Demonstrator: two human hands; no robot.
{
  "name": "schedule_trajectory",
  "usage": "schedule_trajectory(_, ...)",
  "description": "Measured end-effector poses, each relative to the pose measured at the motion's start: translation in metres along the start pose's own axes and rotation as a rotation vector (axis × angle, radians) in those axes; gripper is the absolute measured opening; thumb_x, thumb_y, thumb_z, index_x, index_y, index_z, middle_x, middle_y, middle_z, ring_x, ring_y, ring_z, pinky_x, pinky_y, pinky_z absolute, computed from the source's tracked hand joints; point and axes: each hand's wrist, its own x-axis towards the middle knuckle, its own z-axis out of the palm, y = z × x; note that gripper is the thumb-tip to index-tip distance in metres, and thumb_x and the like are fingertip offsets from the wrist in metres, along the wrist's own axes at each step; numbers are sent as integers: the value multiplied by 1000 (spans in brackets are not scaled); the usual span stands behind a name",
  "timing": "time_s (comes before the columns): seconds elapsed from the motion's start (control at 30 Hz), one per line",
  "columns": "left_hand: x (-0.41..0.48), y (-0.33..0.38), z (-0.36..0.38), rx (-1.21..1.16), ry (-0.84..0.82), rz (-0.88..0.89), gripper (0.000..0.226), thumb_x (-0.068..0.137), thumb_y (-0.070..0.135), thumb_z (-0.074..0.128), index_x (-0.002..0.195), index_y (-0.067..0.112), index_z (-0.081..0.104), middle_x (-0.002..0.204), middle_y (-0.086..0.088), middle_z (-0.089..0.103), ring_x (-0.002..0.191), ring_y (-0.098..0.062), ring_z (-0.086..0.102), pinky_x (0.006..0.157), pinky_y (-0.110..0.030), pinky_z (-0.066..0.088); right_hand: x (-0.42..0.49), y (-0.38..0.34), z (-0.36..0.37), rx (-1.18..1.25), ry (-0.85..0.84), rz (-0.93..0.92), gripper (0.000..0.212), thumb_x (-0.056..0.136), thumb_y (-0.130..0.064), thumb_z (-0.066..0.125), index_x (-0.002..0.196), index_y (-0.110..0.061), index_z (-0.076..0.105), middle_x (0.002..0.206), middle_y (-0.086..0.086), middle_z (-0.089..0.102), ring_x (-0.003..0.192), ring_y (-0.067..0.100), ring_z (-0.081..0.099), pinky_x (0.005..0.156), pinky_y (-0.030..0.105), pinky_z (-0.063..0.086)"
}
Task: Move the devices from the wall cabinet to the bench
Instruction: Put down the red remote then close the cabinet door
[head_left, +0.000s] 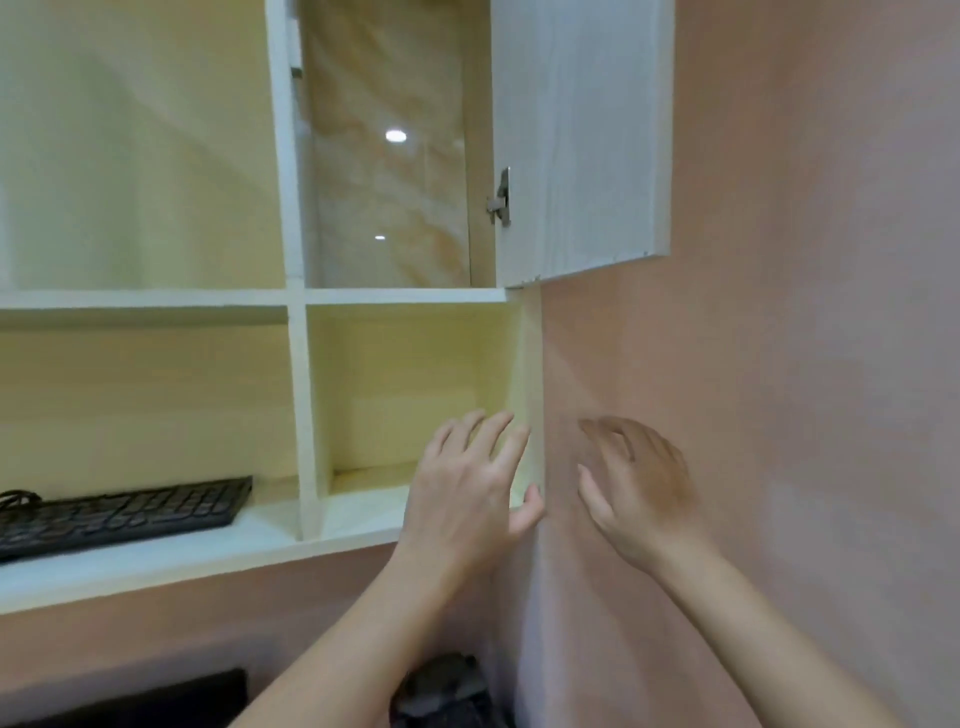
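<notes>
Both empty hands, left (467, 493) and right (634, 493), well right of keyboard (119, 512).

Both bare forearms are raised forward and upward. The left hand (467, 488) is held open, fingers spread and extended, thumb set apart. The right hand (636, 493) is held open alongside, fingers loosely curled; nothing is gripped.
</notes>
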Motion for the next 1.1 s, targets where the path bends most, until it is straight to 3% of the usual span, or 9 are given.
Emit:
schedule_trajectory(0.17, 61, 2, -42, 72, 164, 95, 58, 83, 46, 57, 132, 15, 64, 135, -8, 65, 125, -32, 59, 103, -48, 48, 59, 15, -44, 11, 158, -71, 49, 79, -29, 54, 124, -14, 63, 113, 12, 66, 100, 33, 63, 80, 42, 51)
schedule_trajectory(0.3, 97, 10, -66, 106, 267, 133, 59, 84, 45, 59, 134, 14, 62, 136, -8, 64, 126, -32, 58, 105, -49, 46, 92, 23, -70, -3, 184, -55, 53, 80, -29, 58, 129, -10, 58, 120, 11, 63, 107, 33, 60, 87, 43, 48)
schedule_trajectory(0.57, 120, 14, -88, 145, 351, 159, 64, 84, 46, 57, 140, 15, 57, 141, -8, 61, 131, -32, 55, 108, -51, 43, 106, 5, -80, 124, 222, -201, 61, 83, -28, 55, 138, -3, 49, 132, 15, 55, 120, 31, 54, 96, 43, 49)
schedule_trajectory(0.67, 116, 6, -100, 163, 379, 183, 73, 86, 48, 56, 151, 17, 45, 151, -8, 52, 138, -30, 49, 111, -51, 40, 107, -5, -76, 197, 218, -260, 69, 81, -19, 59, 146, -4, 40, 144, 14, 49, 131, 29, 49, 102, 42, 47)
schedule_trajectory(0.77, 110, -10, -113, 215, 399, 202, 85, 84, 48, 58, 157, 13, 31, 162, -11, 35, 147, -28, 38, 113, -51, 38, 111, -27, -67, 219, 178, -334, 78, 83, -25, 58, 152, -4, 29, 153, 13, 39, 144, 25, 35, 111, 43, 40)
schedule_trajectory(0.9, 99, -47, -133, 248, 423, 166, 99, 78, 45, 67, 155, -2, 26, 165, -19, 22, 153, -30, 24, 115, -49, 38, 123, -67, -51, 258, 143, -449, 87, 81, -33, 58, 154, -5, 20, 161, 11, 26, 151, 20, 21, 116, 40, 35)
schedule_trajectory(1.1, 78, -90, -149, 469, 318, 158, 94, 83, 48, 62, 158, 7, 24, 168, -16, 17, 156, -29, 14, 122, -54, 25, 134, -110, -15, 397, 144, -477, 90, 86, -40, 59, 156, -7, 13, 165, 9, 10, 152, 17, 14, 119, 36, 31)
